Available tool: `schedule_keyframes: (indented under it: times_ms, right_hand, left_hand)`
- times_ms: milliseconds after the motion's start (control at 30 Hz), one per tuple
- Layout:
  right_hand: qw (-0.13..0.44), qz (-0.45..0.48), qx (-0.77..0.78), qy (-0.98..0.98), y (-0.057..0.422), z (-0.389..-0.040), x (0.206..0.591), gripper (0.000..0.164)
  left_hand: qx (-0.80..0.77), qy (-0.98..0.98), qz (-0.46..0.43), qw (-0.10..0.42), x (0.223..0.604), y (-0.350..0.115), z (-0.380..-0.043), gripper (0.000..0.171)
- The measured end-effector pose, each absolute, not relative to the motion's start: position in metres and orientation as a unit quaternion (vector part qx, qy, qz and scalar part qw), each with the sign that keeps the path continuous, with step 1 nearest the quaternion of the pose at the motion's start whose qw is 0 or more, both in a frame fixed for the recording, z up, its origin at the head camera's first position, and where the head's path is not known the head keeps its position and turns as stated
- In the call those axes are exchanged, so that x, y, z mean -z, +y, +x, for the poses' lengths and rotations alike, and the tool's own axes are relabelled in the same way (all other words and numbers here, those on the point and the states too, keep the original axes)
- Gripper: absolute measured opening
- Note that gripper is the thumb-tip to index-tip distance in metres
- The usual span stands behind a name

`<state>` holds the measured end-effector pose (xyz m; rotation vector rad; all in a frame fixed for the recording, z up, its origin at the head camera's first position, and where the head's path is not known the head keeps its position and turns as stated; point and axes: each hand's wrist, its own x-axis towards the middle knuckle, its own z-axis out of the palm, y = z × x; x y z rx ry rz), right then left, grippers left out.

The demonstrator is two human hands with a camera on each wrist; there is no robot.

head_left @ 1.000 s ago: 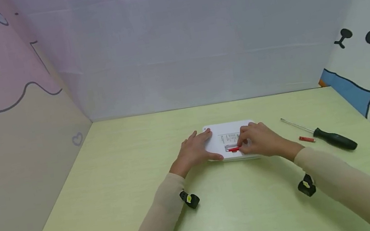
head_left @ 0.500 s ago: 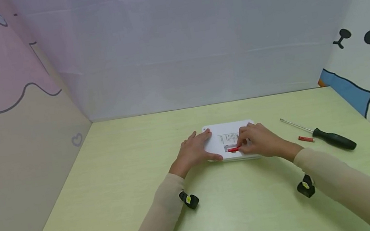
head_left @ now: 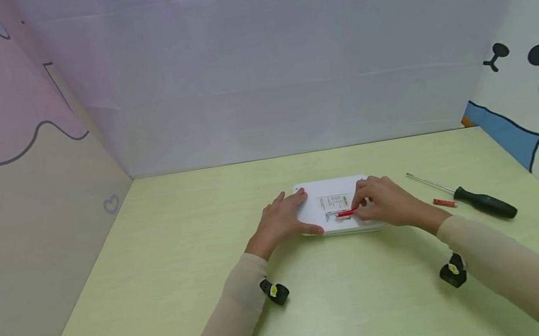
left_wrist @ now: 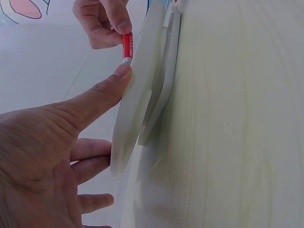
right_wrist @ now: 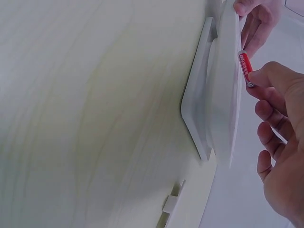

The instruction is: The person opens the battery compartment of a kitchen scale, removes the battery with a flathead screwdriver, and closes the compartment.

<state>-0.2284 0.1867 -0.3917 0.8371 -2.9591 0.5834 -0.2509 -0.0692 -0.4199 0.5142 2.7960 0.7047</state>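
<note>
Battery (right_wrist: 245, 65) over compartment (head_left: 331, 217) of white device (head_left: 327, 187) | right hand (head_left: 384, 202) pinches one end | left hand (head_left: 283, 217) spread wide on white device | probably light, stiff, slick-sided; best gripped by one end, leaving the other free

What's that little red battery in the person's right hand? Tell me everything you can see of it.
The red battery is a slim, smooth cylinder with a red wrapper, pale printed lettering and silvery, metal-looking ends. The thumb and a finger of the right hand pinch it near one end. In the head view it points sideways over the open slot in the white device, not seated in it. Whether its free end touches the device, I can't tell.
</note>
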Motion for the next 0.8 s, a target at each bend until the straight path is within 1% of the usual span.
schedule_keyframes:
  times_ms: [233, 467, 800]
  right_hand:
    - [0.003, 0.246, -0.202, -0.948, 0.208, -0.223, 0.389, 0.005]
    - [0.004, 0.211, -0.224, -0.952, 0.243, -0.217, 0.388, 0.004]
    - [0.031, 0.184, -0.216, -0.958, 0.29, -0.203, 0.385, 0.005]
  left_hand:
    - [-0.239, 0.949, 0.178, 0.103, 0.42, -0.07, -0.25, 0.102]
    - [-0.24, 0.948, 0.18, 0.103, 0.42, -0.07, -0.25, 0.102]
    - [-0.233, 0.95, 0.18, 0.104, 0.419, -0.068, -0.251, 0.101]
